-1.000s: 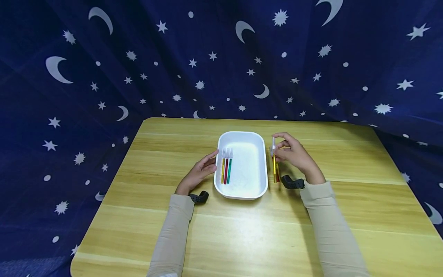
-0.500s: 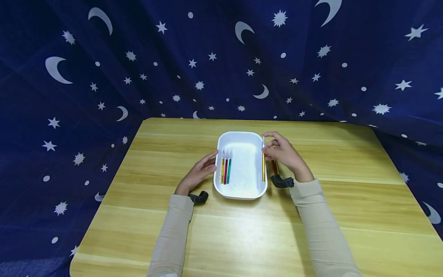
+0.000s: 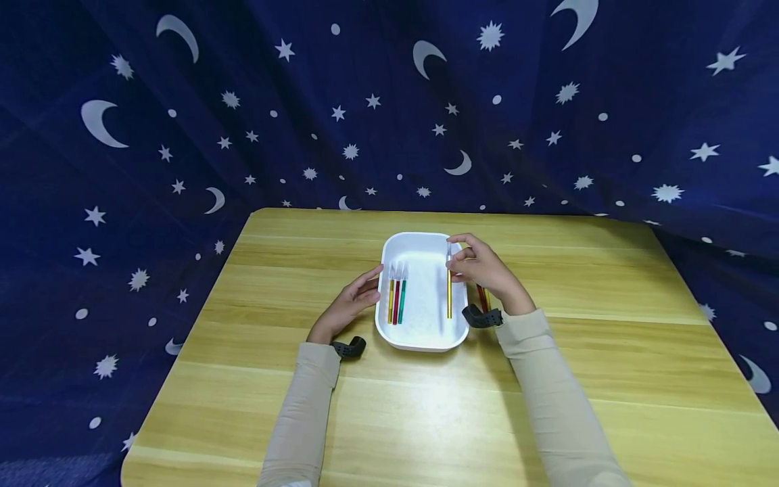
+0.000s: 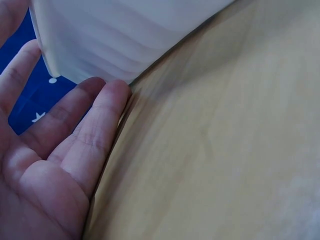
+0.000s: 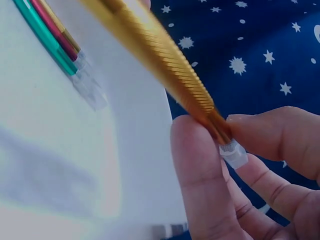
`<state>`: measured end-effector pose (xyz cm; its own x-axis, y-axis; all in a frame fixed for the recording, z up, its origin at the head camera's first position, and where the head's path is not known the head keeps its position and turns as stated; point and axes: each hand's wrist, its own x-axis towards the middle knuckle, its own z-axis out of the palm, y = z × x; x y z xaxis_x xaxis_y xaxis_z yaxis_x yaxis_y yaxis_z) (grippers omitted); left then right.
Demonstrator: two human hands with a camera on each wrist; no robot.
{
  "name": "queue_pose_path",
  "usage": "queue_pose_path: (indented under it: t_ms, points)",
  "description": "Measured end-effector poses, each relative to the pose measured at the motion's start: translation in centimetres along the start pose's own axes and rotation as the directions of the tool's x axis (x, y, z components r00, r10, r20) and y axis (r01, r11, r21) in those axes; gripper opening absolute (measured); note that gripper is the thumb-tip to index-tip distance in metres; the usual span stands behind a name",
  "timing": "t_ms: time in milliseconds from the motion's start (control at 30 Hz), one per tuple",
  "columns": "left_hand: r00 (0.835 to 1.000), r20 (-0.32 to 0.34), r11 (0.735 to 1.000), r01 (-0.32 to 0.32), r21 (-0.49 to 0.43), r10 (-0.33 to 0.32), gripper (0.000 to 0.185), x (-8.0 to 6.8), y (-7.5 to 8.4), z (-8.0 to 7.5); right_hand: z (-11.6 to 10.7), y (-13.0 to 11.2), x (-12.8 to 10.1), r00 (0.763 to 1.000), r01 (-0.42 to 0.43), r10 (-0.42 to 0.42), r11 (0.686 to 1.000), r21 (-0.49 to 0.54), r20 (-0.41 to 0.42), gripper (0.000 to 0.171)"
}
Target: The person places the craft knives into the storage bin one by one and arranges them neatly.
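Observation:
My right hand (image 3: 487, 274) pinches a gold craft knife (image 3: 450, 297) near its clear-capped end, above the right part of a white tray (image 3: 426, 335). The right wrist view shows the knurled gold handle running up from between thumb and fingers, its clear cap (image 5: 235, 156) below them. Against the tray's left side rest the extended fingers of my left hand (image 3: 348, 306). Along that side, inside the tray, a gold craft knife (image 3: 391, 302), a red one (image 3: 397, 302) and a green one (image 3: 402, 302) lie side by side, capped ends away from me.
To the right of the tray, red and gold handles (image 3: 483, 297) lie on the wooden table (image 3: 426, 412), partly hidden by my right hand and its wrist mount (image 3: 481, 316). A dark blue curtain (image 3: 365, 81) with moons and stars hangs behind the table.
My right hand has carried the gold craft knife leftward, from beside the tray, across its right rim, to above its inside. The left hand has stayed at the tray's left side.

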<state>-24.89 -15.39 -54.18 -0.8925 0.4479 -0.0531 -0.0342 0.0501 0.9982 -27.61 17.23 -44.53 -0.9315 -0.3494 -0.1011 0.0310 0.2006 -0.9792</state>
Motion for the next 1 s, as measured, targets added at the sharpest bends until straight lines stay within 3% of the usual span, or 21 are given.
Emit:
queue_pose_path:
  t_ms: [533,1000]
  points:
    - [1.0,0.016,1.0,-0.012,-0.026,0.012,0.063,0.1,-0.3,0.0,2.4,0.1,1.8,0.994,-0.095,0.094,0.995,0.018,0.054,0.062]
    - [1.0,0.01,1.0,-0.021,-0.009,0.021,0.064,-0.1,0.1,0.1,4.3,-0.6,3.6,0.983,-0.179,0.179,0.984,0.014,0.046,0.061]
